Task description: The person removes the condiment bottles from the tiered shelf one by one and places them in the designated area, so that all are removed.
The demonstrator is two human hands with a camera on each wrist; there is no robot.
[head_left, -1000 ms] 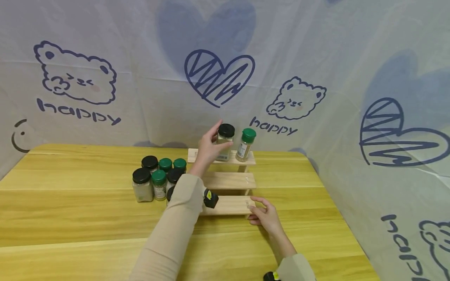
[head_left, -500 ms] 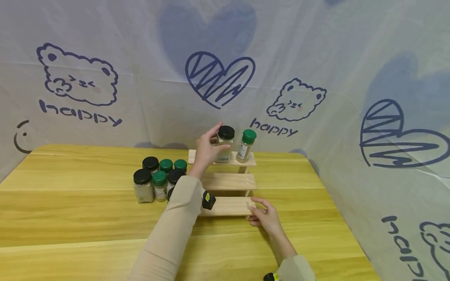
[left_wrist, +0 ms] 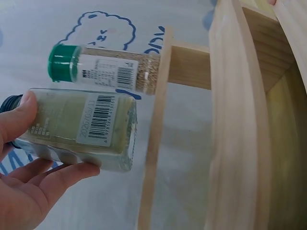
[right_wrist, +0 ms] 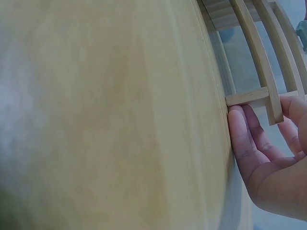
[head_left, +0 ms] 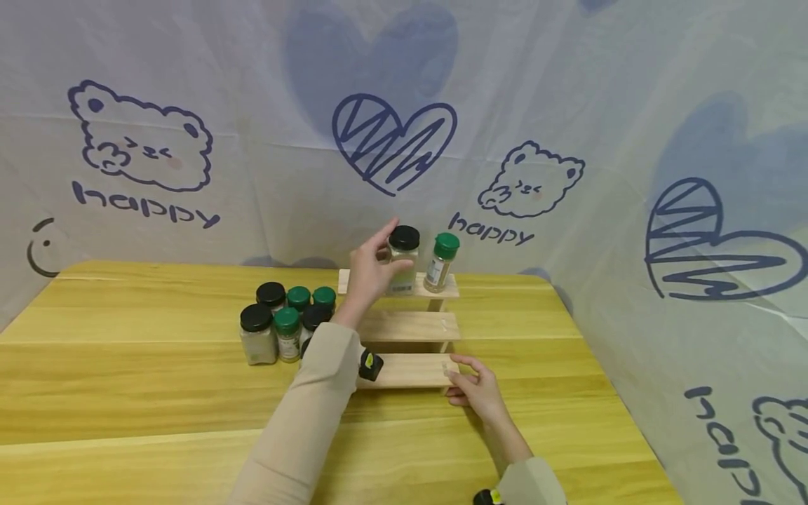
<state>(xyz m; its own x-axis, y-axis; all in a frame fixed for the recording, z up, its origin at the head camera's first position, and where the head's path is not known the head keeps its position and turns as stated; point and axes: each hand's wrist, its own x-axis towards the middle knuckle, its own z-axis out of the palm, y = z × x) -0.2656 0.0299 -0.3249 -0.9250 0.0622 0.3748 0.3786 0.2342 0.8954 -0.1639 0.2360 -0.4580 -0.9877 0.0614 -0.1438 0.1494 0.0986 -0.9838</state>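
My left hand [head_left: 369,272] grips a square glass jar [head_left: 402,263] with a black cap, thumb on one side and fingers on the other. In the left wrist view the jar [left_wrist: 81,127] shows a barcode label, and a small gap separates its base from the top shelf [left_wrist: 152,143]. To its right, a green-capped spice bottle [head_left: 440,263] stands on that shelf of the three-step wooden rack [head_left: 410,326]. My right hand [head_left: 477,388] pinches the right end of the lowest step; in the right wrist view its fingers [right_wrist: 247,139] lie beneath the board.
Left of the rack, several spice jars cluster on the wooden table [head_left: 158,393], among them a black-capped jar [head_left: 257,337] and a green-capped bottle [head_left: 287,337]. My left forearm partly covers the group. A printed cloth [head_left: 271,84] hangs behind the table and along its right side.
My left wrist has shifted slightly left and down, with the jar still in the hand and moved only a little. The right hand keeps its place on the rack.
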